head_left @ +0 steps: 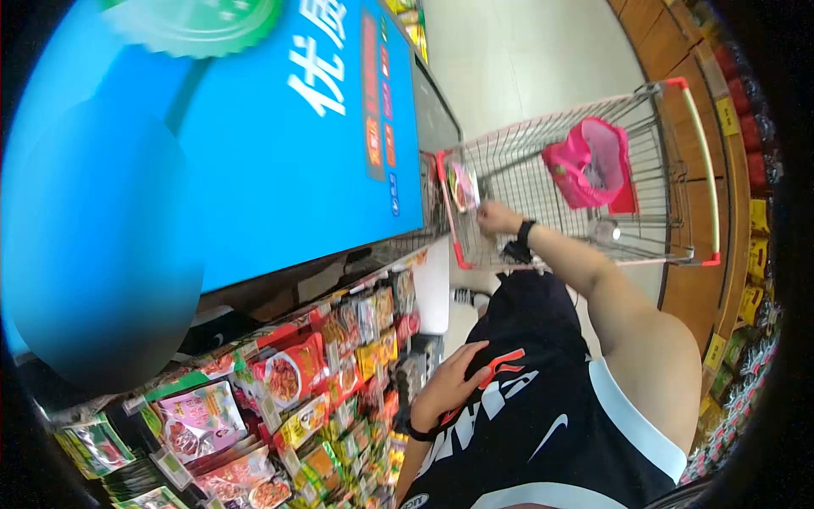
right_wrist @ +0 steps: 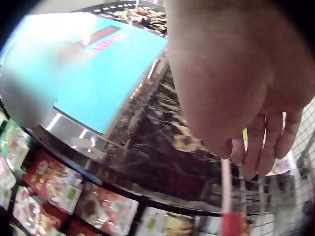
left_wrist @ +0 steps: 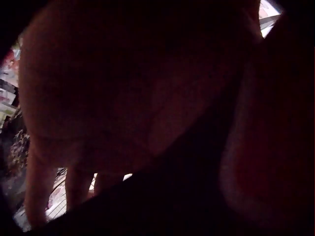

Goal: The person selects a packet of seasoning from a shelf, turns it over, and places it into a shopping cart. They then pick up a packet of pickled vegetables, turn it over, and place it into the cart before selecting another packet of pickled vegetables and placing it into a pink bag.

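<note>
While the left hand [head_left: 449, 377] rests flat and relaxed on the black shirt [head_left: 543, 407], the right hand [head_left: 494, 218] pinches a small food packet [head_left: 465, 187] over the wire shopping cart [head_left: 678, 229].

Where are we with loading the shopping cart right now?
Done: a pink bag already lies in the cart. In hand: the right hand holds a food packet just over the cart's near rim. The left hand rests flat on the black shirt, holding nothing. Left: the packet is not yet let go inside the cart.
</note>
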A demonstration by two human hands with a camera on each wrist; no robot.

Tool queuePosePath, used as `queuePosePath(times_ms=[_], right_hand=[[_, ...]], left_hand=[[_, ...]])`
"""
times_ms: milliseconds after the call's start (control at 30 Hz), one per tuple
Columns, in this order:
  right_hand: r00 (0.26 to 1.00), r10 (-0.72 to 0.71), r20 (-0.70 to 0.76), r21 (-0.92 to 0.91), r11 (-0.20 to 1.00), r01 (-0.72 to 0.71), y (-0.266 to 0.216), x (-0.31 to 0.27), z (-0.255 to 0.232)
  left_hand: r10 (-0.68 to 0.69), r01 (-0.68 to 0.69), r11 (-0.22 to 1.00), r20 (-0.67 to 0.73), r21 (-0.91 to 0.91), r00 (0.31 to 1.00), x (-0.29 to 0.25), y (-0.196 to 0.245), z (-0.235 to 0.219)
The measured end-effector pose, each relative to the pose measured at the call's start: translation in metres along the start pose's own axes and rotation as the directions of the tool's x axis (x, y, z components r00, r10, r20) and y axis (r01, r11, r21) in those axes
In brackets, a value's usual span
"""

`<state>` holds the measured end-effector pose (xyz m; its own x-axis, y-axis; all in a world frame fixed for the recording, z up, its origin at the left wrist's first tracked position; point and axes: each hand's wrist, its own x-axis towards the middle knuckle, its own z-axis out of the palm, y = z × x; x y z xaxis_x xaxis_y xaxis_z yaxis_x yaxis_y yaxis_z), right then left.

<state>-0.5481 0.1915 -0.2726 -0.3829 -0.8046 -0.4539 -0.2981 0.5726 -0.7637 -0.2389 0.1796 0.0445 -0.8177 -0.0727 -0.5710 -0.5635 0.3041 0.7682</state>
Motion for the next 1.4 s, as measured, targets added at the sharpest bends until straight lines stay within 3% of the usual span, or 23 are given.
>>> queuePosePath(times_ms=[133, 200, 333, 367, 433, 533, 567, 667, 700, 800, 933, 967, 1067, 1200, 1267, 1300, 1333, 1400], right_hand=[[0.996, 0.088, 0.033, 0.035, 0.995, -0.089, 0.035, 0.046, 0.023], [0.991, 0.084, -0.105, 0.04, 0.996, -0.08, 0.052, 0.08, 0.056], [0.978, -0.055, -0.201, 0.146, 0.986, 0.085, 0.061, 0.124, 0.107], [0.991, -0.007, -0.132, 0.127, 0.992, 0.024, 0.062, 0.13, 0.114], [0.996, 0.091, -0.003, 0.067, 0.994, -0.09, 0.06, 0.137, 0.115], [0.995, 0.085, -0.041, 0.05, 0.995, -0.083, 0.06, 0.134, 0.116], [0.98, 0.143, -0.137, 0.075, 0.988, -0.134, 0.057, 0.134, 0.116], [0.992, 0.127, -0.003, -0.12, 0.985, -0.127, 0.058, 0.13, 0.1], [0.985, 0.117, -0.131, -0.115, 0.985, -0.132, 0.055, 0.129, 0.102], [0.949, 0.209, -0.235, 0.06, 0.978, -0.2, 0.054, 0.122, 0.091], [0.909, 0.2, -0.366, 0.16, 0.976, -0.15, 0.052, 0.1, 0.071], [0.909, 0.238, -0.342, 0.169, 0.967, -0.189, 0.051, 0.095, 0.063], [0.895, 0.225, -0.386, 0.253, 0.959, -0.132, 0.042, 0.072, 0.04], [0.942, 0.247, -0.226, 0.468, 0.876, -0.117, 0.02, 0.035, 0.018], [0.987, 0.118, -0.11, 0.566, 0.824, -0.035, -0.055, -0.036, -0.018], [0.997, 0.03, -0.077, 0.636, 0.771, 0.026, -0.076, -0.062, -0.021], [0.997, -0.066, -0.045, 0.702, 0.708, 0.078, -0.097, -0.087, -0.02], [0.959, -0.267, 0.098, 0.758, 0.644, 0.102, -0.154, -0.145, -0.03]], left_hand=[[-0.131, 0.131, 0.987, 0.01, -0.094, 0.991, 0.005, 0.007, 0.011], [-0.198, 0.197, 0.976, -0.002, -0.098, 0.98, 0.005, 0.01, 0.014], [-0.246, 0.239, 0.958, -0.024, -0.155, 0.969, 0.007, 0.014, 0.017], [-0.254, 0.246, 0.957, -0.032, -0.156, 0.967, 0.008, 0.016, 0.016], [-0.27, 0.264, 0.954, -0.029, -0.142, 0.962, 0.012, 0.017, 0.016], [-0.266, 0.256, 0.955, -0.049, -0.152, 0.963, 0.017, 0.022, 0.013], [-0.262, 0.252, 0.957, -0.054, -0.147, 0.964, 0.017, 0.022, 0.011], [-0.257, 0.248, 0.962, -0.071, -0.11, 0.964, 0.016, 0.021, 0.007], [-0.257, 0.25, 0.964, -0.074, -0.093, 0.964, 0.015, 0.019, 0.007], [-0.241, 0.233, 0.968, -0.087, -0.088, 0.967, 0.011, 0.017, 0.009], [-0.199, 0.191, 0.978, -0.098, -0.082, 0.975, 0.007, 0.014, 0.006], [-0.18, 0.174, 0.983, -0.111, -0.061, 0.977, 0.005, 0.014, 0.005], [-0.124, 0.125, 0.992, -0.131, -0.002, 0.984, 0.003, 0.007, 0.002], [-0.109, 0.115, 0.993, -0.172, 0.029, 0.979, -0.002, -0.004, 0.0], [-0.088, 0.11, 0.99, -0.23, 0.083, 0.969, -0.001, -0.027, 0.002], [-0.008, 0.05, 0.991, -0.314, 0.127, 0.949, 0.001, -0.039, 0.004], [0.101, 0.004, 0.965, -0.386, 0.261, 0.917, 0.003, -0.063, 0.009], [0.147, 0.049, 0.934, -0.509, 0.353, 0.848, 0.003, -0.063, 0.006]])
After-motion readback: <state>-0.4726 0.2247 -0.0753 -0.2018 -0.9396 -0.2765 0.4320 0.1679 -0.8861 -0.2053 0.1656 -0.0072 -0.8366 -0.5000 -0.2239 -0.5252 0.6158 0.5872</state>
